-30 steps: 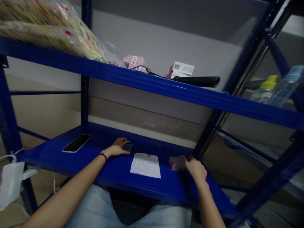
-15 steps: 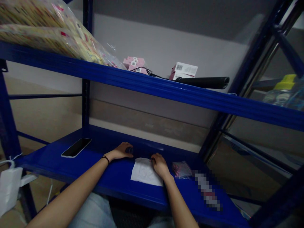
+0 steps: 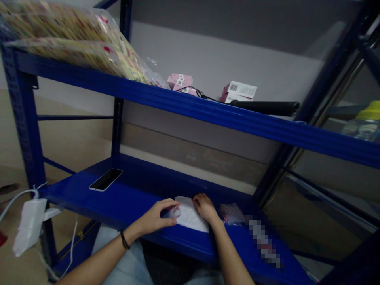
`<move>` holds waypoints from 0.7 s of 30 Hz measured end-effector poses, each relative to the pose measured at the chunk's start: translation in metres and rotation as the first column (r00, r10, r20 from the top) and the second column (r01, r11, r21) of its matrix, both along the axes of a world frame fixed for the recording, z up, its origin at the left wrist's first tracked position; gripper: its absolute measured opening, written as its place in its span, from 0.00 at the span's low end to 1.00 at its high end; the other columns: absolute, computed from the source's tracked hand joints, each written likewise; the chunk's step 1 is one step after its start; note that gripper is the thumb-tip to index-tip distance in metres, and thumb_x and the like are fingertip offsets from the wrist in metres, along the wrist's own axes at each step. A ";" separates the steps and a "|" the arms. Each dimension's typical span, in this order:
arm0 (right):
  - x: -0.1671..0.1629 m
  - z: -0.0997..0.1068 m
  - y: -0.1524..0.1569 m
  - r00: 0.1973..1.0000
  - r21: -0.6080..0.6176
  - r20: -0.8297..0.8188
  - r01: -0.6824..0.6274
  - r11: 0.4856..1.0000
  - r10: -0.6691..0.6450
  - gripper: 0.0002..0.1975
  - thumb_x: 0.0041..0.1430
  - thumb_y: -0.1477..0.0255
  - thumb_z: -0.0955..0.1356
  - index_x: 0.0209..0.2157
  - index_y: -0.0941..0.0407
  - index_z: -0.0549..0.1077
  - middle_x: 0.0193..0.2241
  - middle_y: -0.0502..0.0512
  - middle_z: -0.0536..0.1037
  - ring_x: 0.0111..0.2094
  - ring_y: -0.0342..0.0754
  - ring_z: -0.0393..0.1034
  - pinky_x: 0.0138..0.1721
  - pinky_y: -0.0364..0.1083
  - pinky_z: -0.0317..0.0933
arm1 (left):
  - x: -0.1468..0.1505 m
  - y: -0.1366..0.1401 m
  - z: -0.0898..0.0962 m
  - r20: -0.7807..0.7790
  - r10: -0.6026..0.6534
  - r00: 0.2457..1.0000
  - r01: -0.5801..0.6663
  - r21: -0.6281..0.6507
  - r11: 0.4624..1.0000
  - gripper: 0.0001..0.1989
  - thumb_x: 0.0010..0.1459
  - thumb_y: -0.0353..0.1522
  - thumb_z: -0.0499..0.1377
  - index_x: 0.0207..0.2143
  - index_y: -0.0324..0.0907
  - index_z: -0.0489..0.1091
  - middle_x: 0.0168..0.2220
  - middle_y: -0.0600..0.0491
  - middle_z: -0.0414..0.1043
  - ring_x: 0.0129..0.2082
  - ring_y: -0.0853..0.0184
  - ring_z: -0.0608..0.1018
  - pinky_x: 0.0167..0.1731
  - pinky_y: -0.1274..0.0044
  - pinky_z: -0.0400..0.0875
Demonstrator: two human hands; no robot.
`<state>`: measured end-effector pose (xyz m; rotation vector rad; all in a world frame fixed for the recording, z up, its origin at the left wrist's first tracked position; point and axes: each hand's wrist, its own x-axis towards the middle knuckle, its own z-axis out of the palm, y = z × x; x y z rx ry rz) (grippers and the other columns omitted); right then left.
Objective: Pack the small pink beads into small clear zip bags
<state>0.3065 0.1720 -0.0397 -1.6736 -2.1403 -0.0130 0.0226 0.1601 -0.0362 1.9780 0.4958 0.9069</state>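
My left hand (image 3: 162, 215) curves its thumb and fingers round a small clear, roundish plastic piece (image 3: 175, 212), whose exact kind I cannot make out. It is over the left edge of a wrinkled white sheet (image 3: 190, 217), paper or cloth, lying on the blue shelf. At the sheet's upper right edge rests my right hand (image 3: 204, 206), its fingers curled down; whatever is under the fingertips is hidden. Just right of that hand lies a clear zip bag (image 3: 232, 214) with small pink and red pieces in it.
A phone (image 3: 106, 179) lies on the lower shelf (image 3: 139, 186) at the left. A blurred-out item (image 3: 264, 241) is at the right. On the upper shelf are bags of yellowish packets (image 3: 74, 43), pink boxes (image 3: 181, 82) and a black tube (image 3: 267, 107). A white power strip (image 3: 29, 225) hangs at left.
My left hand has come nearer with the clear piece, from behind the sheet's left corner to its left edge. My right hand stays at the sheet. The view has shifted left.
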 end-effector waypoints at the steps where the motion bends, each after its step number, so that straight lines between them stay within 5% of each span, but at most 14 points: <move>1: -0.003 0.007 -0.005 0.997 0.015 -0.072 -0.018 1.000 0.019 0.11 0.63 0.76 0.62 0.35 0.57 0.77 0.35 0.56 0.78 0.40 0.49 0.69 0.43 0.44 0.58 | 0.000 -0.004 0.002 -0.026 0.050 0.998 -0.048 0.058 0.997 0.29 0.52 0.42 0.68 0.56 0.45 0.71 0.51 0.48 0.72 0.50 0.57 0.74 0.53 0.70 0.66; 5: -0.025 0.044 -0.036 0.915 0.056 -0.369 -0.155 0.986 0.165 0.08 0.63 0.70 0.65 0.37 0.56 0.77 0.32 0.52 0.77 0.32 0.46 0.69 0.34 0.43 0.59 | 0.005 -0.010 0.005 -0.078 0.188 0.979 -0.171 0.180 0.969 0.29 0.50 0.42 0.69 0.54 0.45 0.72 0.49 0.49 0.73 0.47 0.58 0.75 0.50 0.71 0.67; 10: -0.058 0.074 -0.075 0.862 0.081 -0.299 -0.404 0.911 0.409 0.06 0.64 0.70 0.67 0.36 0.53 0.77 0.34 0.51 0.78 0.39 0.46 0.69 0.43 0.44 0.59 | 0.014 -0.013 0.002 -0.092 0.207 0.974 -0.181 0.231 0.956 0.28 0.49 0.40 0.70 0.53 0.45 0.72 0.48 0.49 0.75 0.47 0.58 0.76 0.49 0.72 0.68; 15: -0.068 0.070 -0.083 0.858 0.081 -0.225 -0.455 0.887 0.461 0.08 0.64 0.74 0.65 0.40 0.53 0.77 0.41 0.53 0.77 0.44 0.47 0.68 0.49 0.46 0.58 | 0.015 -0.016 0.001 -0.096 0.212 0.973 -0.186 0.225 0.956 0.28 0.49 0.38 0.70 0.53 0.47 0.73 0.50 0.50 0.75 0.49 0.57 0.75 0.52 0.70 0.67; 21: -0.030 0.043 -0.055 0.920 0.085 -0.293 -0.246 0.965 0.261 0.19 0.60 0.82 0.59 0.45 0.54 0.75 0.46 0.56 0.74 0.48 0.47 0.69 0.49 0.45 0.61 | 0.011 -0.007 -0.010 -0.172 0.242 0.955 -0.213 0.170 0.962 0.33 0.49 0.43 0.70 0.57 0.47 0.70 0.55 0.47 0.71 0.54 0.53 0.72 0.56 0.66 0.64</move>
